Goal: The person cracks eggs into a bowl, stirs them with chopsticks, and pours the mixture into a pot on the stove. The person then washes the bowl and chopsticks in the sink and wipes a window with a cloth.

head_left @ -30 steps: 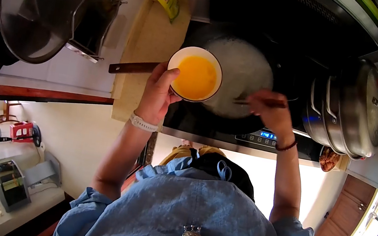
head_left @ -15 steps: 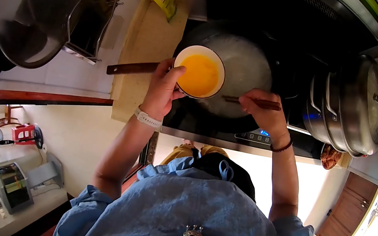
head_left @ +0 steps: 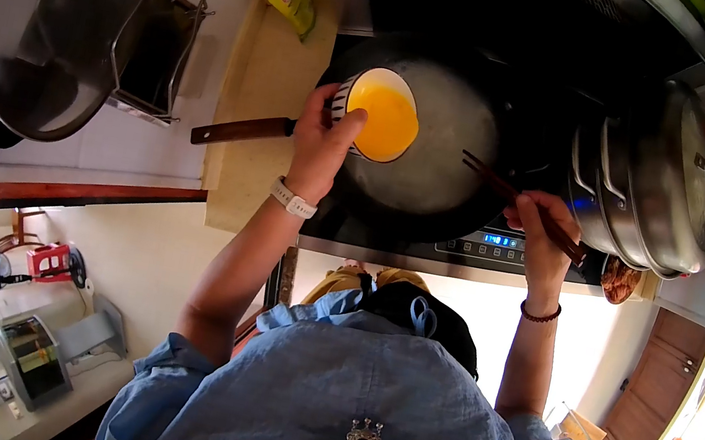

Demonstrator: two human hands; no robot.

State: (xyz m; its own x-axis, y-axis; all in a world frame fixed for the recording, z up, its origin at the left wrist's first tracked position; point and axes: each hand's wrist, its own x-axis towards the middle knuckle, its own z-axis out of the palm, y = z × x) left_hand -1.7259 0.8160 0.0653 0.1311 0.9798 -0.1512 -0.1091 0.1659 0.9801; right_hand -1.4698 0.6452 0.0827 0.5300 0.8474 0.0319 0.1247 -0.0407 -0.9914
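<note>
My left hand [head_left: 325, 145] grips a white bowl [head_left: 342, 103] with dark stripes outside, tilted to the right over a dark wok [head_left: 495, 189]. Beaten egg [head_left: 381, 121] fills the bowl up to its lower right rim. Whitish, cloudy liquid [head_left: 451, 143] lies in the wok, partly hidden behind the bowl. My right hand [head_left: 546, 235] is closed around brown chopsticks [head_left: 509, 187], whose tips point left above the wok's right side. The wok's wooden handle [head_left: 241, 130] sticks out to the left, behind my left wrist.
Stacked steel pots [head_left: 650, 188] with a lid stand right of the cooktop. The lit control panel [head_left: 500, 241] lies at the front edge. A yellow-green pouch [head_left: 294, 2] is on the left counter [head_left: 260, 76], with a large glass lid [head_left: 41, 61] beyond it.
The bowl has tipped further to the right, bringing the egg to its rim. My right hand has moved right, taking the chopsticks away from the wok's middle.
</note>
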